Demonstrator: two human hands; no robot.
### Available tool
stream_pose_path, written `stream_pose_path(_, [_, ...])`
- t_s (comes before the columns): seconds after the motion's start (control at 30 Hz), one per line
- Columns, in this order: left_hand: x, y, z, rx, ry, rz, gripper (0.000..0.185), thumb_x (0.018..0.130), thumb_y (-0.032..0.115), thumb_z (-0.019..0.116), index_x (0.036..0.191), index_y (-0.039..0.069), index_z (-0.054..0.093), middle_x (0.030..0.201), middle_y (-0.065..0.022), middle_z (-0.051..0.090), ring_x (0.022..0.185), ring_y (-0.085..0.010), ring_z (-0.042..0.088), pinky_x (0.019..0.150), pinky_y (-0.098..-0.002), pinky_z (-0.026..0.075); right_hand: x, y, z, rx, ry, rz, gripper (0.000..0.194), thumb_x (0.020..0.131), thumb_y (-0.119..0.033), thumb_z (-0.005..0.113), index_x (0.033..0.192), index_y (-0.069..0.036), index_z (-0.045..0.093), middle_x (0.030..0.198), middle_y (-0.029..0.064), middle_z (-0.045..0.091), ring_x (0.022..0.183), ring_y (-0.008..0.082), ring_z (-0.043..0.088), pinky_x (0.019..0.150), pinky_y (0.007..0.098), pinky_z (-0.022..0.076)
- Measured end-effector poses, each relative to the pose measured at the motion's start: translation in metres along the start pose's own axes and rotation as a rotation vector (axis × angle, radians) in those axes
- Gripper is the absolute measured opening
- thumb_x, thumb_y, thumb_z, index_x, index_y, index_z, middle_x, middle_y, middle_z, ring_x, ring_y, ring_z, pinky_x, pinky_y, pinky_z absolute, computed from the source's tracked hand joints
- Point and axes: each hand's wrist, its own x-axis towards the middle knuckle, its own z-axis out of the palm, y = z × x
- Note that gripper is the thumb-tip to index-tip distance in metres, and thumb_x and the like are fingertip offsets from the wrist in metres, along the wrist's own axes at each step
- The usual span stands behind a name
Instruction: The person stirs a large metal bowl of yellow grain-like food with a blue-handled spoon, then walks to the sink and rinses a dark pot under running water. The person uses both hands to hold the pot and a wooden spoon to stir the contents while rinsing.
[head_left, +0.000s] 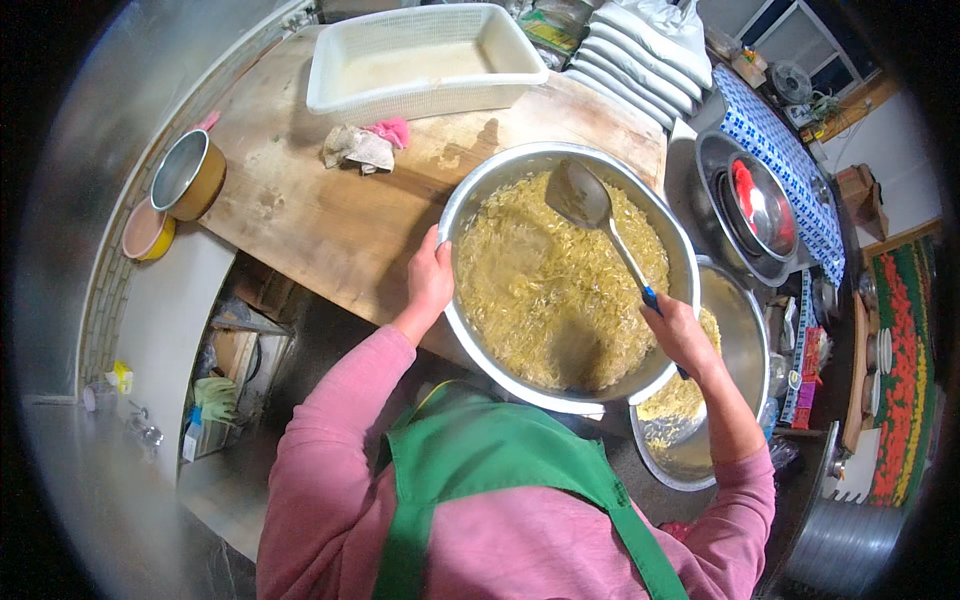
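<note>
A large metal basin (570, 401) holds wet, yellowish, rice-like grains (555, 262) in cloudy liquid. My left hand (430, 279) grips the basin's left rim, thumb at the edge. In my right hand (682, 334) is the blue-and-black handle of a metal ladle (577, 195), its broad bowl tilted over the far part of the grains. The handle passes over the basin's right rim. Below and to the right, partly under this basin, a second metal basin (757, 337) has more yellowish grains (675, 401) in it.
A white plastic crate (427, 94) stands at the wooden table's (300, 202) back, near cloths (360, 146). White sacks (645, 60) are stacked behind. Nested bowls (750, 202) sit at right by a blue-and-white checked cloth (780, 165). Two pots (187, 176) (148, 231) stand at left.
</note>
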Motion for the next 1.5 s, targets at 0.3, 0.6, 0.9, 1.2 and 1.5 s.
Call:
stream_pose_path(0.3, [0.001, 0.008, -0.003, -0.013, -0.044, -0.063, 0.035, 0.092, 0.018, 0.049, 0.125, 0.007, 0.050, 0.103, -0.0224, 0.063, 0.095, -0.0399, 0.059, 0.079, -0.0442, 0.047, -0.026, -0.002, 0.005, -0.097, -0.235, 0.065, 0.032, 0.089, -0.027, 0.056, 0.085, 0.005, 0.057, 0.071, 0.0223, 0.059, 0.066, 0.0329, 0.058, 0.065, 0.0417, 0.0448])
stream_pose_path(0.6, [-0.001, 0.011, -0.005, 0.030, -0.088, -0.147, 0.038, 0.092, 0.018, 0.050, 0.127, 0.002, 0.049, 0.113, -0.0227, 0.060, 0.105, -0.0356, 0.058, 0.087, -0.0384, 0.045, -0.020, -0.018, 0.043, -0.173, -0.374, 0.040, 0.031, 0.089, -0.031, 0.052, 0.094, -0.001, 0.061, 0.084, 0.0224, 0.063, 0.081, 0.0369, 0.062, 0.074, 0.0449, 0.0473])
stream_pose_path(0.9, [0.004, -0.003, 0.002, -0.085, -0.037, 0.016, 0.033, 0.092, 0.015, 0.049, 0.123, 0.003, 0.052, 0.102, -0.0224, 0.064, 0.093, -0.0371, 0.062, 0.079, -0.0421, 0.048, -0.061, 0.015, 0.003, -0.067, -0.043, 0.176, 0.025, 0.089, -0.023, 0.053, 0.092, 0.001, 0.059, 0.079, 0.0214, 0.062, 0.076, 0.0347, 0.062, 0.067, 0.0436, 0.0479])
stream_pose_path(1.2, [0.004, -0.004, 0.002, -0.027, -0.026, 0.044, 0.033, 0.092, 0.014, 0.049, 0.124, 0.004, 0.051, 0.104, -0.0213, 0.063, 0.094, -0.0354, 0.062, 0.080, -0.0406, 0.048, -0.127, 0.033, -0.026, -0.107, -0.069, 0.226, 0.027, 0.089, -0.024, 0.056, 0.087, 0.003, 0.057, 0.075, 0.0275, 0.058, 0.078, 0.0446, 0.057, 0.068, 0.0477, 0.0445])
stream_pose_path(1.5, [0.002, 0.003, 0.000, -0.070, -0.034, -0.004, 0.031, 0.092, 0.013, 0.049, 0.122, 0.005, 0.052, 0.102, -0.0204, 0.064, 0.092, -0.0363, 0.062, 0.078, -0.0412, 0.048, -0.128, 0.042, 0.011, 0.095, -0.359, 0.533, 0.029, 0.090, -0.019, 0.050, 0.093, 0.007, 0.060, 0.073, 0.0186, 0.063, 0.067, 0.0257, 0.064, 0.059, 0.0403, 0.0488])
